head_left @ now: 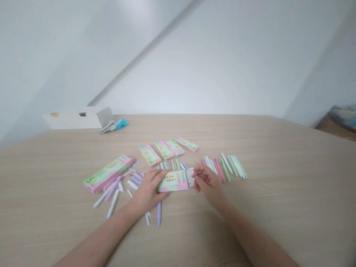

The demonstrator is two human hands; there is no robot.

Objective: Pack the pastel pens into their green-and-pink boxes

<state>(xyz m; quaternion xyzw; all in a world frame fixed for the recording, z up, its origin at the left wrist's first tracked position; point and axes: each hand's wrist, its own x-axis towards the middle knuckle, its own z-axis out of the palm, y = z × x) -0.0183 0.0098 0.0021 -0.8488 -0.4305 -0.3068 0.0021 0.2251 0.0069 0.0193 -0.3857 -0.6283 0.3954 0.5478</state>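
Observation:
My left hand grips the left end of a small pink and green pen box, thumb and fingers on either side. At the box's right end a white flap or inner piece sticks out. My right hand has its fingers bent and pinched at that white end. Purple and white pens lie loose around my left hand. Beyond my right hand is a row of pink, white and green pens. More pens show partly behind the held box.
Several similar pen boxes lie flat behind my hands. A larger pink and green box rests at the left on pens. At the far left stand a white carton and a grey and blue glove-like item. A wall rises behind the table.

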